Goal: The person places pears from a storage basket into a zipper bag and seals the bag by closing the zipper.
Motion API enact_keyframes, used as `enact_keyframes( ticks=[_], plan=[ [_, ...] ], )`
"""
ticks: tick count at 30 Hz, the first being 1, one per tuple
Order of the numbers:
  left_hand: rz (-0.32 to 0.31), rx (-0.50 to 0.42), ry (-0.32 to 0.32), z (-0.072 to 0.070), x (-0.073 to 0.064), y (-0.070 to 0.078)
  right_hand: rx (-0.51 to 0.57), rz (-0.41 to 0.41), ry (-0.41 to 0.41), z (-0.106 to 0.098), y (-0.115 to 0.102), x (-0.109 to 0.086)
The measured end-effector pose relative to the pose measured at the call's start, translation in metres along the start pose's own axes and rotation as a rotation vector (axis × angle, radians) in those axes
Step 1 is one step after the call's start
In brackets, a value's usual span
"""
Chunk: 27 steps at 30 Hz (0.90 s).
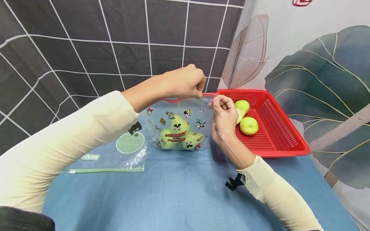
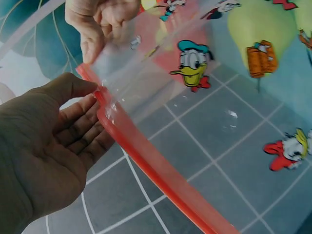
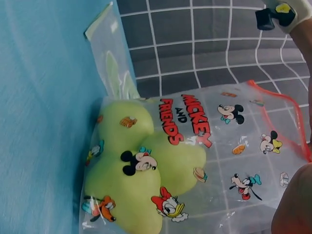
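Note:
A clear zip bag [image 1: 180,107] with a red zip strip and cartoon prints stands upright on the blue cloth. Inside it are yellow-green fruits [image 3: 175,163] that look like pears. At the bag's top edge, my left hand [image 1: 188,81] pinches the red zip strip [image 2: 151,170] between thumb and fingers near one end. Beside it, my right hand [image 1: 225,117] holds the bag's top corner at the right; in the left wrist view its thumb and fingers grip the strip's end. Most of the right hand is out of the right wrist view.
A red plastic basket [image 1: 286,131] stands to the right, with a round yellow-green fruit [image 1: 249,125] and a pear-like one [image 1: 242,107] inside. A flat clear bag with a green zip [image 1: 107,170] lies at the left. Behind hangs a dark grid-patterned cloth [image 1: 121,25].

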State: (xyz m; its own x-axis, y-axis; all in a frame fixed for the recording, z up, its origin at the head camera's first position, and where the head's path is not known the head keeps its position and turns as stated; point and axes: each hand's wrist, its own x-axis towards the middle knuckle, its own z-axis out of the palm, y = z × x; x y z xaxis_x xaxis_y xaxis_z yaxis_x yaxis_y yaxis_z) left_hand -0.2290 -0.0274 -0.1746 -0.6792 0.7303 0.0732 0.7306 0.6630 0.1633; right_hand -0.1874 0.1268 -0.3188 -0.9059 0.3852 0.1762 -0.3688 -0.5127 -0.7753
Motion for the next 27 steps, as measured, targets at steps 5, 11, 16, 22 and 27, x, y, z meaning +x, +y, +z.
enact_keyframes(
  ticks=[5,11,16,22,27],
  plan=[
    [-0.031,-0.004,-0.009,0.001,-0.009,-0.011,-0.021,-0.010,0.010,-0.003,-0.001,0.002],
    [-0.075,-0.009,-0.015,0.001,-0.025,-0.025,-0.041,-0.017,0.017,-0.006,-0.001,0.005],
    [-0.098,-0.027,-0.008,0.000,-0.041,-0.038,-0.066,-0.026,0.025,-0.009,-0.002,0.008],
    [-0.093,-0.051,-0.015,-0.002,-0.056,-0.049,-0.081,-0.036,0.029,-0.012,-0.003,0.010],
    [-0.106,-0.072,0.004,-0.002,-0.069,-0.058,-0.107,-0.052,0.042,-0.016,-0.003,0.012]
  ],
)
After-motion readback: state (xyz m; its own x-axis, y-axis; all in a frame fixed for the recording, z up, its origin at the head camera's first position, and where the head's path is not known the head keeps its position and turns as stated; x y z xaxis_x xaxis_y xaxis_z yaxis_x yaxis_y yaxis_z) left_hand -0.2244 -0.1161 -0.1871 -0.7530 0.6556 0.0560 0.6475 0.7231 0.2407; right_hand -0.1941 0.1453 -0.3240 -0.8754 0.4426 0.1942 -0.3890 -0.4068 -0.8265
